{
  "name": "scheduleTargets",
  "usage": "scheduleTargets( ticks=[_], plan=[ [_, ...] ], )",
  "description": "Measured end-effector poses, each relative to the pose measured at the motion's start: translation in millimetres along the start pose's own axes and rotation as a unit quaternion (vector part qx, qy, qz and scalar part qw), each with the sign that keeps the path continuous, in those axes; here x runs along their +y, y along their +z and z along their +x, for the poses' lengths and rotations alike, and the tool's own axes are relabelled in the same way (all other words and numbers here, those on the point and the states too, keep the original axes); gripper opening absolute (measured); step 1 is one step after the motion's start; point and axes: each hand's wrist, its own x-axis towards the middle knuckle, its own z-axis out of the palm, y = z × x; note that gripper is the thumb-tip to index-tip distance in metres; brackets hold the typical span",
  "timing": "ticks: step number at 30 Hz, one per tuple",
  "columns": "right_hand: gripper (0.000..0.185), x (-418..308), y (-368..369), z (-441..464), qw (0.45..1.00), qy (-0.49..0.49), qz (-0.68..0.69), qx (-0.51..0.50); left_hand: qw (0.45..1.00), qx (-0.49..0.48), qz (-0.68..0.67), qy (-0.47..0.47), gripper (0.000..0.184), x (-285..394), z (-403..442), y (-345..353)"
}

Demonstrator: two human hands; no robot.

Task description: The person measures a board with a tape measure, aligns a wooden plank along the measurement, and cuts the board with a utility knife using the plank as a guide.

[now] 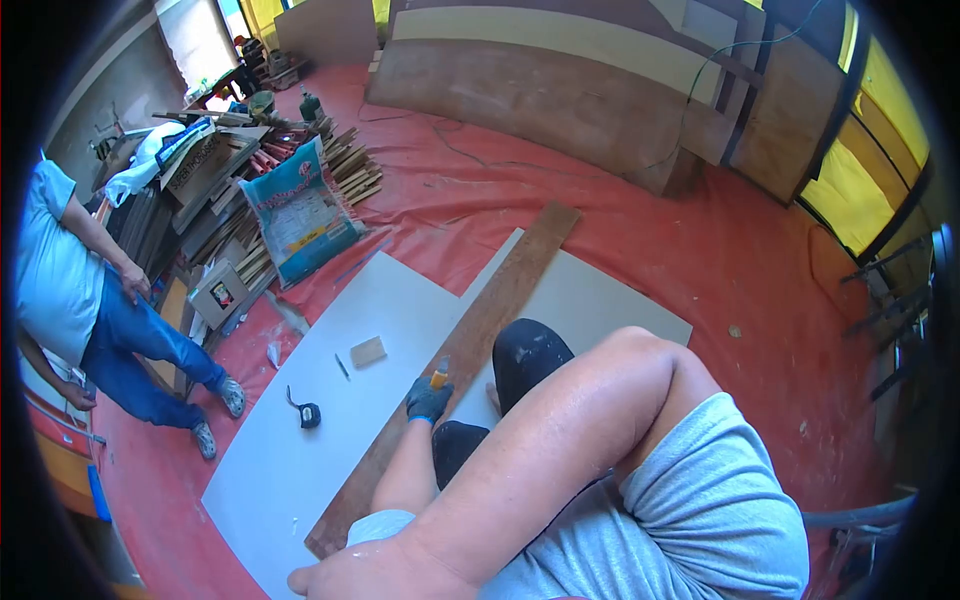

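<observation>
My left hand point(428, 400), in a dark glove with a blue cuff, is closed around a small orange-yellow tool point(440, 379) with a pale tip; its exact kind is unclear. The hand rests over a long brown wooden board point(510, 270), which lies diagonally across white sheets point(390, 300) on the floor. Bare and close to the camera, my right hand point(340, 578) is at the bottom edge, its fingers mostly out of frame. Left of the board, a tape measure point(309, 415), a thin pen-like item point(342, 367) and a small beige block point(368, 352) lie on a white sheet.
Another person point(110, 310) stands at the left. Behind lie a teal bag point(300, 215) and a heap of wood strips point(355, 170). Large brown panels point(540, 95) lean at the back, with a cable point(690, 100) across them. Red sheeting point(750, 270) covers the floor.
</observation>
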Motion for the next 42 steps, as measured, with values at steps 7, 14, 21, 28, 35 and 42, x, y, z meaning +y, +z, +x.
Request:
scheduleTargets(
  ticks=[7, 14, 21, 28, 35, 42],
  plan=[
    [0.028, -1.6, 6.2, -38.8, 0.993, 0.111, -0.035, -0.017, 0.997, 0.019, -0.022, 0.066, 0.048, 32.6, 2.4, 27.8],
    [0.023, 37.0, 4.2, -134.7, 0.956, 0.291, -0.016, -0.029, 0.999, -0.039, -0.019, -0.011, 0.046, -14.4, 3.9, 24.9],
    [0.033, 86.3, 14.5, -207.2, 0.873, 0.356, 0.324, -0.078, 0.992, 0.001, -0.034, -0.125, 0.048, -80.0, 4.2, -2.2],
    [0.053, 226.4, -39.2, -405.3, 0.617, 0.659, 0.334, 0.27, 0.979, -0.043, 0.005, -0.2, 0.045, -117.4, 62.6, 0.9],
    [0.094, 293.5, 102.5, -692.6, 0.103, 0.864, 0.216, 0.443, 0.989, 0.017, 0.03, -0.142, 0.041, -154.6, 122.6, 56.4],
    [0.085, 311.0, 165.6, -727.3, 0.05, 0.818, 0.166, 0.548, 0.99, -0.043, 0.082, -0.106, 0.036, -147.0, 137.3, 51.6]
  ],
)
